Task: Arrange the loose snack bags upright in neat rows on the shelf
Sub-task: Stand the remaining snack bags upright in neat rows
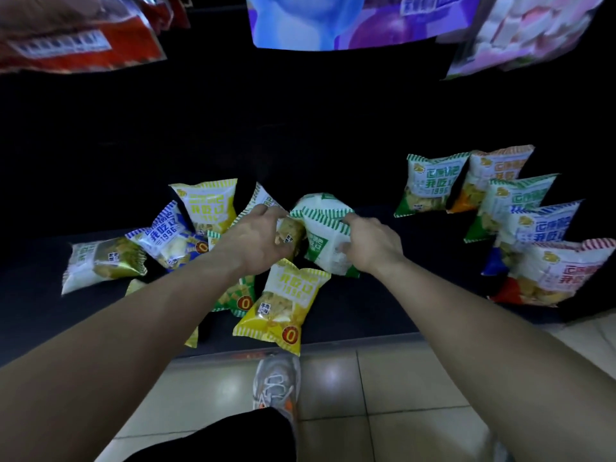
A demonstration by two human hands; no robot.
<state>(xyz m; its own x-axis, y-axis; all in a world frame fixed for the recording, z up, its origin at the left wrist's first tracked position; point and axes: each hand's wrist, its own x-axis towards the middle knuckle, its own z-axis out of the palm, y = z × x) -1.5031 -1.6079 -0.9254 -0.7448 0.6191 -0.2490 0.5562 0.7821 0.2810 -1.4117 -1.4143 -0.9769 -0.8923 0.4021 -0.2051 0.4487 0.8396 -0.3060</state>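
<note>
On the dark bottom shelf (383, 315) lies a loose heap of snack bags. My left hand (256, 238) grips a small bag (289, 230) with a brownish window in the middle of the heap. My right hand (370, 241) holds a green-and-white bag (321, 225) by its right edge, tilted. A yellow bag (283, 308) lies flat in front, near the shelf edge. To the left are a blue bag (166, 236), an upright yellow bag (208, 203) and a bag on its side (103, 263). At the right stands a neat upright row (520, 211) of several bags.
Shelves above hold a red bag (76, 38), a blue-purple pack (350, 18) and a pink-white pack (526, 31). The shelf's back is dark. Below the shelf edge is tiled floor (400, 388) with my grey shoe (276, 381) close to the shelf.
</note>
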